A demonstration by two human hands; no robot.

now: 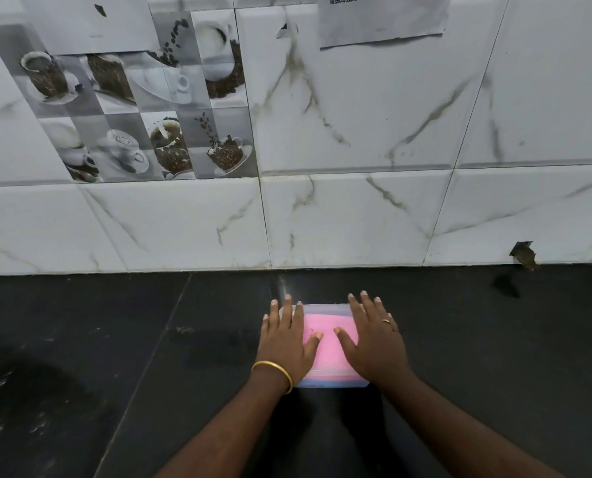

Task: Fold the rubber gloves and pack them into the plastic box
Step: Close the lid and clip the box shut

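Note:
A clear plastic box [325, 382] with a bluish rim stands on the black counter close to the wall. Pink rubber gloves [327, 353] show through its flat top, which looks like a clear lid. My left hand [284, 339] lies flat on the left part of the top, fingers straight and spread. My right hand [374, 339] presses flat on the right part, a ring on one finger. Both thumbs point inward over the pink. The hands hide the box's left and right edges.
The black stone counter [115, 357] stretches left and right of the box, with dusty smears on the left. White marble-look wall tiles [356, 219] rise right behind it. A broken hole in the tile [524, 255] sits at the right.

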